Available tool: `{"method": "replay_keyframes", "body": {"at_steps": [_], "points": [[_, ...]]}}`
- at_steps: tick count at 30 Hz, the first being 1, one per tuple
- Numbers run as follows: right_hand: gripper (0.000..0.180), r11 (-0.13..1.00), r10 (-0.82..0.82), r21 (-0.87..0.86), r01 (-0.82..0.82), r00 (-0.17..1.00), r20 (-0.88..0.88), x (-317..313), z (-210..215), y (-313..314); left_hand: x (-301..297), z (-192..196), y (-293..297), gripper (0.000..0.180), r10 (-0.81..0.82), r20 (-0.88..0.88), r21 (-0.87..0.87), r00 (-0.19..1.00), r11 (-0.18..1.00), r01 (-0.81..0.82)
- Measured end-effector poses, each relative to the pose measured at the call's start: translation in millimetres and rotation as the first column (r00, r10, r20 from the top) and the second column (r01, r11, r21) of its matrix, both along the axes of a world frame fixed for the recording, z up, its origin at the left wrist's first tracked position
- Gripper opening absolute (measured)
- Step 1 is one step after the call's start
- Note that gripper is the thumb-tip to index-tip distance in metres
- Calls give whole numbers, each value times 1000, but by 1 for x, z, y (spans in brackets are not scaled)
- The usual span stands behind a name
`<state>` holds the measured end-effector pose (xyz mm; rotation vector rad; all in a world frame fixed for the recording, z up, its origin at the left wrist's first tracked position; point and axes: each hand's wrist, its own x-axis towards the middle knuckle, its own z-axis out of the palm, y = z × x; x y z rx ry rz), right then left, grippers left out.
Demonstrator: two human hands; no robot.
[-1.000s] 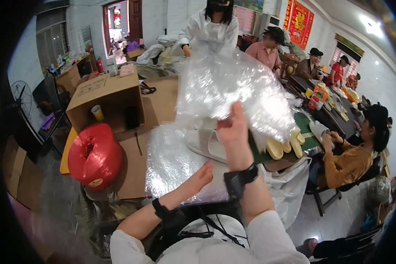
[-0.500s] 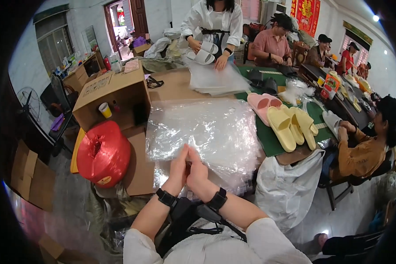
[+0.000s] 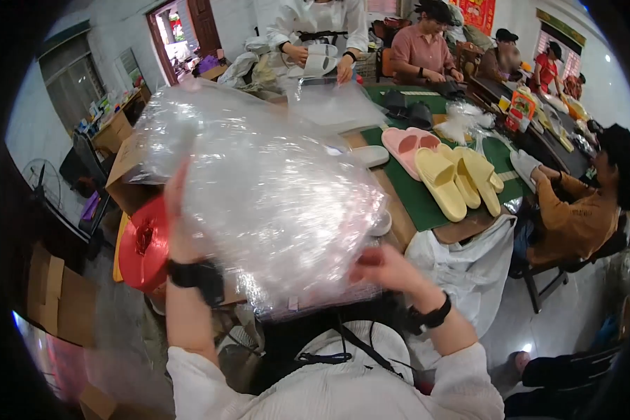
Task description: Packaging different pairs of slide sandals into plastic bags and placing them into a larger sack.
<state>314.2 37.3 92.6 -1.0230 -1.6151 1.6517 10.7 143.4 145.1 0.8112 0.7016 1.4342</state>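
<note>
A large batch of clear plastic bags (image 3: 273, 182) is lifted and tilted in front of me, smeared by motion. My left hand (image 3: 178, 210) grips its left edge, fingers pointing upward and blurred. At the lower right corner of the batch, my right hand (image 3: 390, 269) has its fingers curled against the plastic. A white slipper (image 3: 369, 155) shows past the right edge of the bags. Part of another pale slipper (image 3: 381, 224) peeks out lower down. The tabletop beneath is mostly hidden by the plastic.
Pink slippers (image 3: 407, 145) and yellow slippers (image 3: 441, 182) lie on a green mat to the right. A red twine roll (image 3: 143, 241) and a cardboard box (image 3: 122, 175) stand left. Across the table, a person (image 3: 322, 35) handles a white slipper over clear bags; others sit at right.
The plastic bags have risen off the table and swung up to the left. My hands, together before, are now apart, the left one higher. White slippers have come into view by the bags.
</note>
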Motion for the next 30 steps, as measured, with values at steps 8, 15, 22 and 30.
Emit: {"method": "replay_keyframes", "body": {"at_steps": [8,15,22,30], "points": [[47,686,-637,727,30,507,580,31,-12,153,33,29,40,33,-357,-16,-64,934,932,356],[100,317,-888,947,-41,338,312,-14,-96,258,12,46,76,33,-515,41,-95,856,851,516],[62,596,-763,726,343,523,380,-25,-62,257,-36,1,71,33,-584,217,-153,782,771,618],[63,98,-676,554,827,463,-573,40,63,197,-43,-48,56,33,-698,411,-102,587,605,790]]}}
